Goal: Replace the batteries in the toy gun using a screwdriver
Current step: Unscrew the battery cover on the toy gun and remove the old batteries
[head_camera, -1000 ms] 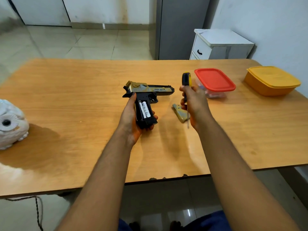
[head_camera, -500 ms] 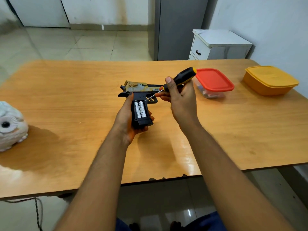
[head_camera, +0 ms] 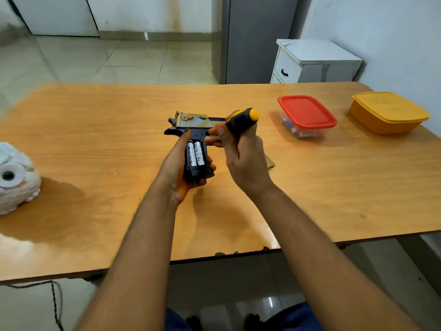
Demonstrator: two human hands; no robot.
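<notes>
My left hand grips the black and gold toy gun by its grip, held above the wooden table. The grip's battery bay lies uncovered and two white batteries sit side by side in it. My right hand holds a black screwdriver with a yellow end, its thin tip pointing down-left at the top of the batteries. The gold battery cover lies on the table, mostly hidden behind my right hand.
A clear box with a red lid and an orange lidded box stand at the right of the table. A white owl figure sits at the left edge. A white cabinet stands behind the table.
My right hand turned the screwdriver from upright to slanted and brought its tip to the batteries. The gun moved slightly nearer to me, and the battery bay now faces up.
</notes>
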